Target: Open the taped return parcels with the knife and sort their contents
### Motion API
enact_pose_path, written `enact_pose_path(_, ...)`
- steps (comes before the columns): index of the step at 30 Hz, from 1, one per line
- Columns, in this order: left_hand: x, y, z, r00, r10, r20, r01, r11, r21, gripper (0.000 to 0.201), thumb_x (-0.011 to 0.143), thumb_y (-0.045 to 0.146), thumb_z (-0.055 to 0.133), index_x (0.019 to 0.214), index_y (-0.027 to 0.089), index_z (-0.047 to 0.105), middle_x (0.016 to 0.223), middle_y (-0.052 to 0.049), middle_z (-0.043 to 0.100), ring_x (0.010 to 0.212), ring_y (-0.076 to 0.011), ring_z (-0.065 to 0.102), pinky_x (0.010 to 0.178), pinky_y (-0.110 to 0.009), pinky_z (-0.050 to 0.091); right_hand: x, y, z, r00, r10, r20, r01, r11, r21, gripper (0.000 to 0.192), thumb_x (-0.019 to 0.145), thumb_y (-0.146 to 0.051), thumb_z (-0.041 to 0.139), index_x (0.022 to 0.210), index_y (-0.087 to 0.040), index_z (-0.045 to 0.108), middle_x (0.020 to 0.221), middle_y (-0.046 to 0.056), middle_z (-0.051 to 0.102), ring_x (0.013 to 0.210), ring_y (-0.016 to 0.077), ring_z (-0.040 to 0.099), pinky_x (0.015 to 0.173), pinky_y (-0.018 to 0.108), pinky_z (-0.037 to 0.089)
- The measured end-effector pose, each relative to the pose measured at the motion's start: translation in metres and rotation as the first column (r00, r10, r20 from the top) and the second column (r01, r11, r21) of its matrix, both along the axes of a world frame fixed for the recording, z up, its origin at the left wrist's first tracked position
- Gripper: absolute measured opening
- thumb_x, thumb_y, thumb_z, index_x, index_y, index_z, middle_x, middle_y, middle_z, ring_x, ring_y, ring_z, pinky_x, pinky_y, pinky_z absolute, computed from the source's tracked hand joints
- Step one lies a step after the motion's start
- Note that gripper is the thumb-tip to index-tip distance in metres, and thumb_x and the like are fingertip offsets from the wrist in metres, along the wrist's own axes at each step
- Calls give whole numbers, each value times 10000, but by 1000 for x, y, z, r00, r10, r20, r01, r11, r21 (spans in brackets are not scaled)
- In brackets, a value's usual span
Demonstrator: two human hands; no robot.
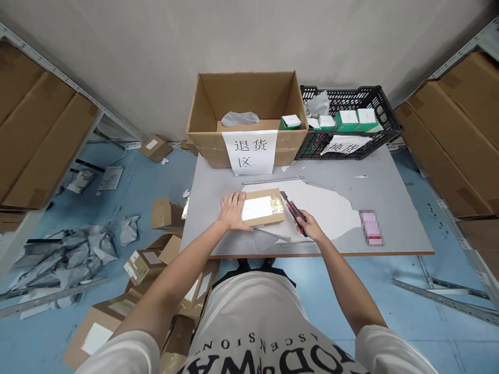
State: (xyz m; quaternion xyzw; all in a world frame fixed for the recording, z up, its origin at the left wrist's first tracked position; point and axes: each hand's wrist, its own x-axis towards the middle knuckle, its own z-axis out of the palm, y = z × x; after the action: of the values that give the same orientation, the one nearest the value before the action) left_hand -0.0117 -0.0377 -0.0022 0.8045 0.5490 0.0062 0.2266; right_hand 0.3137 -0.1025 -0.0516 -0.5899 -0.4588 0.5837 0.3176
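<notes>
A small cardboard box (258,206) with a white label and shiny tape at its right end lies on the table. My left hand (233,212) grips its left end, fingers at the far side and thumb at the near side. In my right hand (310,225) is a black and red utility knife (293,209), its tip pointing up and left, close to the taped right end of the box. I cannot tell whether the blade touches the tape. Under the box lies a white sheet (331,205), worn at its edges.
On the grey table (393,208) stand a large open carton (210,148) with a paper sign and a black plastic crate (384,122) holding green-and-white boxes. A pink, blurred item (372,227) lies at right. Opened cartons (167,213) and grey plastic bags (83,252) litter the floor at left.
</notes>
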Motion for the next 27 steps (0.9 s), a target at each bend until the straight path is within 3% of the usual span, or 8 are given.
enact_pose_path(5,1,0,2,999,-7,-31,7,1000,0,1305,448,686,716,1471,156,104,1482,-224,196,1341,-450,116,1054,-619,6,3,-2,8,999,10,-44,-13,998,-60,598,731,-619,558,1131,-181,492,715,-16,590,417,93,505,380,221,357)
enact_pose_path(9,2,1,5,999,-3,-37,3,1000,-9,1315,418,664,740,1468,177,116,1474,-211,212,1331,-453,130,1051,-599,87,11,3,20,998,51,24,-48,994,-103,565,739,-618,544,1091,-176,531,599,-42,548,363,87,455,345,210,329)
enact_pose_path(14,2,-1,5,999,-3,-40,4,1000,13,1319,403,650,745,1467,193,114,1449,-207,254,1308,-447,168,1011,-575,206,29,21,41,968,194,161,-181,980,-87,437,775,-517,556,1065,-192,591,545,-45,533,330,81,432,323,200,312)
enact_pose_path(21,2,-1,6,999,-28,-18,28,999,15,1330,383,642,754,1466,198,123,1446,-206,253,1297,-452,180,999,-587,216,30,55,63,873,393,289,-379,919,-105,384,774,-466,581,1020,-182,659,468,-38,524,331,96,455,331,202,331)
enact_pose_path(27,1,-1,7,1000,-3,-20,3,1000,16,1322,379,640,758,1461,212,131,1428,-193,276,1285,-441,201,995,-542,242,35,32,68,872,436,221,-406,898,-170,451,769,-518,575,1063,-186,656,489,-39,516,327,88,426,329,209,320)
